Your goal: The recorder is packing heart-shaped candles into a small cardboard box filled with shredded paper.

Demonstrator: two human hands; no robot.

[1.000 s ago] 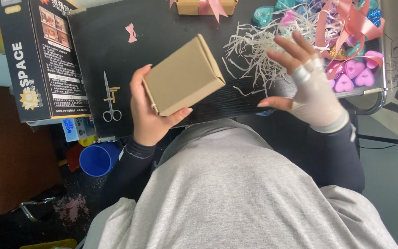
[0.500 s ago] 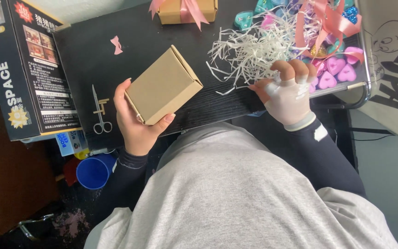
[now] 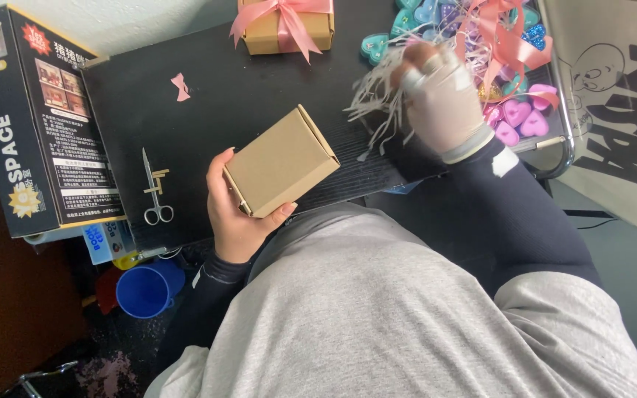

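The left hand (image 3: 234,210) grips a closed brown box (image 3: 282,171) (tilted, above the lap), thumb and fingers clamped on its sides. At two o'clock from it, the bandaged right hand (image 3: 440,99) has its fingers closed in white paper shreds (image 3: 377,96) on the black table (image 3: 259,96). Scissors (image 3: 155,188) lie at nine o'clock of the box.
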